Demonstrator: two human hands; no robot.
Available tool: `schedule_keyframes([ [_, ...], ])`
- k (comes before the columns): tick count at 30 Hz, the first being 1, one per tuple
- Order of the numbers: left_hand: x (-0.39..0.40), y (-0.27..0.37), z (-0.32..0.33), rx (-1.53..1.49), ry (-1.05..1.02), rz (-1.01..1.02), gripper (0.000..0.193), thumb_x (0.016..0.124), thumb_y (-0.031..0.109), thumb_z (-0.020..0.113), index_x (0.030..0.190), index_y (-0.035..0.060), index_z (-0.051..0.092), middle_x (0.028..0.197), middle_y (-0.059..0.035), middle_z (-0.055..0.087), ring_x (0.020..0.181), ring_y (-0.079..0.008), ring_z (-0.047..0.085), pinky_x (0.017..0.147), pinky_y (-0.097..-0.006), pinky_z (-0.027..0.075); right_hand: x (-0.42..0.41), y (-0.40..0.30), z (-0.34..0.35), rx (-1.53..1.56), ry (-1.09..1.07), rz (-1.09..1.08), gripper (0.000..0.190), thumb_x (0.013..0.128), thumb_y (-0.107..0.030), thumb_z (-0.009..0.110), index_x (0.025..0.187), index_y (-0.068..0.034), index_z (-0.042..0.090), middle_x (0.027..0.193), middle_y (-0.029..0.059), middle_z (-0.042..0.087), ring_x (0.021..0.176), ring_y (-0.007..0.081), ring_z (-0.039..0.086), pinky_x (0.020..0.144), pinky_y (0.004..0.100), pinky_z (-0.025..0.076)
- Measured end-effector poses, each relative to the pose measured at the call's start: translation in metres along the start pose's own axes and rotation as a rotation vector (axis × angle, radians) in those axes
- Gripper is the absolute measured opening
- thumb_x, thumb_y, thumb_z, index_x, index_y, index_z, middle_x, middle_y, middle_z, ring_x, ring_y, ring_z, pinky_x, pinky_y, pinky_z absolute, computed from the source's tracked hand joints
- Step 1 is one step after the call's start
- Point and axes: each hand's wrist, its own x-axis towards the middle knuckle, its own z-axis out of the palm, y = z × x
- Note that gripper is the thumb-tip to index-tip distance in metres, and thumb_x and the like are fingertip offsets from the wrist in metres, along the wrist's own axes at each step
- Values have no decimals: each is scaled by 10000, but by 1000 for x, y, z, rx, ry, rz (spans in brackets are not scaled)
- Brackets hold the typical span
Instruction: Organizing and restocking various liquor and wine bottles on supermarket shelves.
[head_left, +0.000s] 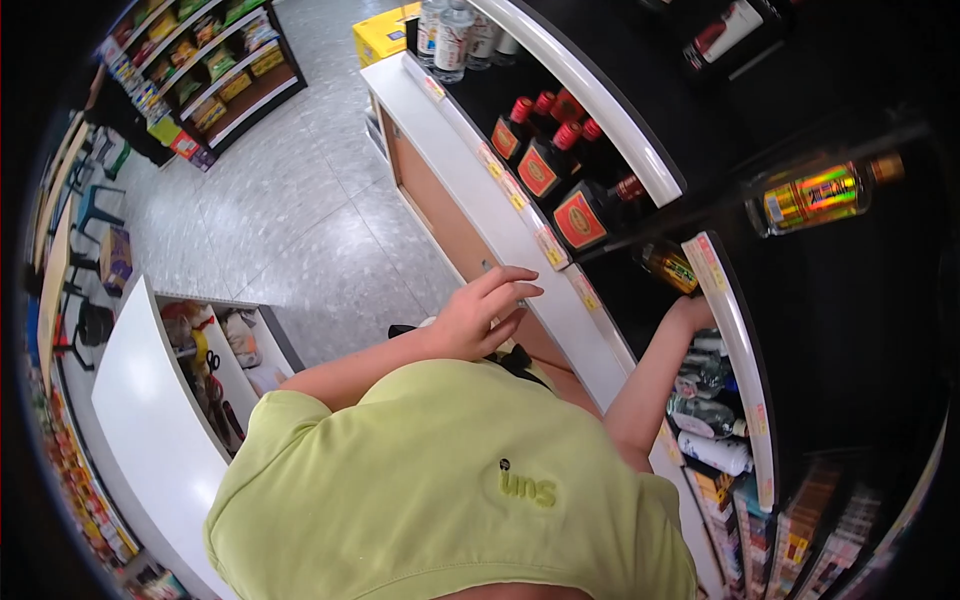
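Observation:
My left hand (480, 311) hangs before the white front of a shelf unit, its fingers loosely curled and apart, nothing in them. Behind those fingers a metal handle (487, 265) partly shows on the brown cabinet door (435, 187). My right hand (694, 311) reaches in at the right, under the light edge of an upper shelf (731, 360) that hides its fingers. Just beyond it is a bottle with a gold label (670, 268); I cannot tell whether the hand holds it. Dark bottles with red labels (581, 217) are on the shelf farther along.
Clear glass bottles (452, 45) stand at the shelf's far end. Another gold-labelled bottle (814, 196) is on the upper right. A white counter (150, 390) with scissors (213, 362) in its compartment stands left. Snack shelves (217, 67) and a dark-clothed person (124, 112) are farther off.

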Motion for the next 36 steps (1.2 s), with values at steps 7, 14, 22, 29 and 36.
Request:
schedule_keyframes([
  [7, 18, -12, 13, -241, -84, -63, 339, 852, -4, 595, 1182, 63, 551, 1214, -111, 539, 953, -227, 640, 803, -318, 547, -36, -41, -2, 198, 232, 133, 222, 894, -196, 590, 1042, -31, 594, 1100, 103, 622, 1014, 240, 631, 930, 380, 507],
  [14, 48, -22, 33, -486, -297, -501, 362, 883, 89, 616, 1235, 50, 544, 1229, -68, 568, 999, -159, 596, 870, -311, 495, -60, -59, -32, 247, 219, 178, 287, 931, -265, 579, 1132, -69, 519, 1084, 70, 564, 1045, 180, 576, 951, 321, 495],
  [22, 69, -30, 73, -583, -380, -580, 545, 859, 104, 621, 1370, 29, 449, 1285, -100, 549, 1025, -175, 596, 916, -313, 477, -93, -95, -59, 321, 303, 254, 183, 839, -220, 667, 903, -112, 533, 908, 41, 578, 902, 169, 577, 872, 371, 494],
  [29, 69, -30, 82, -691, -467, -589, 539, 826, 105, 659, 1324, 0, 483, 1225, -112, 582, 970, -177, 604, 873, -312, 485, -133, -145, -77, 292, 239, 278, 158, 870, -221, 642, 837, -98, 549, 854, 68, 622, 821, 227, 606, 763, 356, 516],
  [36, 79, 36, 13, -1015, -767, -685, 549, 893, 65, 614, 1394, 22, 395, 1225, -193, 594, 1206, -236, 551, 1061, -334, 409, -156, -224, -71, 393, -17, 182, 173, 923, -245, 596, 845, -102, 539, 823, 51, 593, 987, 267, 602, 938, 444, 455],
])
